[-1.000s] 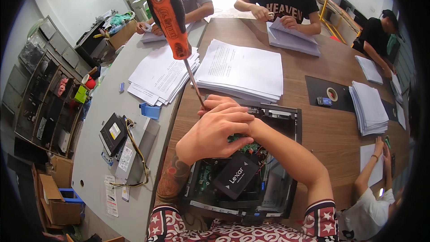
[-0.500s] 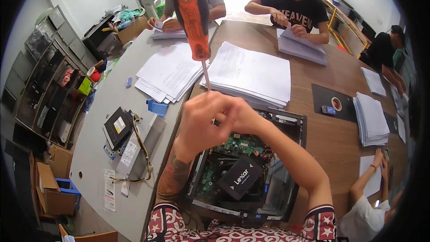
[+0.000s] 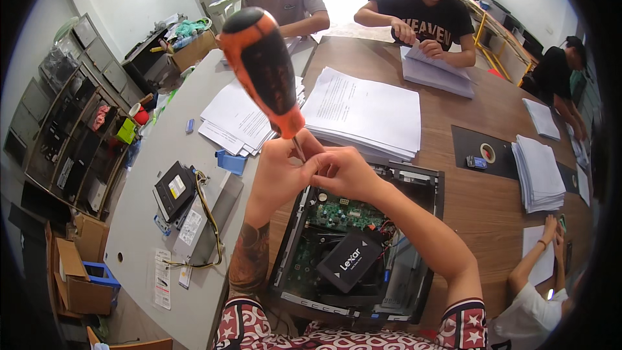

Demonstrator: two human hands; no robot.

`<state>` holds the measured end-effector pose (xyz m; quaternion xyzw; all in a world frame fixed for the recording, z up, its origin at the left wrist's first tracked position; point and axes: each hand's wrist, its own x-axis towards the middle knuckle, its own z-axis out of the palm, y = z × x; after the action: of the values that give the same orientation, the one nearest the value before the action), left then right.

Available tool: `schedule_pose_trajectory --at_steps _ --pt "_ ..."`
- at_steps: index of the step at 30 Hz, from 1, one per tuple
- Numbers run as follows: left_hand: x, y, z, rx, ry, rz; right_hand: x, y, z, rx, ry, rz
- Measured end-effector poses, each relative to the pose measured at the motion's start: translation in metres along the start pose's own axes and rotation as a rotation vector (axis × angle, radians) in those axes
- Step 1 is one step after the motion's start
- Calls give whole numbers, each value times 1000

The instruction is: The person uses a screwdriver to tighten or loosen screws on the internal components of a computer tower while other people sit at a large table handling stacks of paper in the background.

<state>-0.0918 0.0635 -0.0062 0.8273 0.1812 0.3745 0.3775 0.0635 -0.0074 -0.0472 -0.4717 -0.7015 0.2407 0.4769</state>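
A screwdriver [image 3: 262,68] with a thick orange and black handle stands up, tilted left, its thin metal shaft running down between my hands. My left hand [image 3: 280,178] is closed around the lower shaft. Against it, my right hand [image 3: 346,172] pinches near the shaft's lower end; what its fingertips hold is hidden. Below both hands lies an opened desktop computer case [image 3: 295,298], with a green circuit board [image 3: 337,214] inside. A black solid-state drive [image 3: 350,261] rests at an angle over the case's inner parts, with thin coloured cables beside it.
Left of the case lie a metal power supply [image 3: 210,210] with cables and a black optical drive [image 3: 175,188]. A blue plastic piece [image 3: 230,162] sits near paper stacks [image 3: 366,110]. A tape roll [image 3: 487,152] lies right. Several people handle papers around the table.
The screwdriver's handle has tilted left and come lower and closer. My hands have shifted slightly, and their fingers now meet at the shaft's lower end.
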Motion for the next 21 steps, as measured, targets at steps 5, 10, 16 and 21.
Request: schedule_pose_trajectory --at_steps 5,10,16,21 --pt "4 8 -1 -147 -21 -103 -3 2 7 99 56 -18" --pt "3 9 -11 -241 24 -93 -2 12 6 95 18 92" --pt "5 10 -13 -300 41 -169 -1 14 6 324 27 120" --pt "5 10 -14 -259 66 -64 0 16 2 183 14 157"
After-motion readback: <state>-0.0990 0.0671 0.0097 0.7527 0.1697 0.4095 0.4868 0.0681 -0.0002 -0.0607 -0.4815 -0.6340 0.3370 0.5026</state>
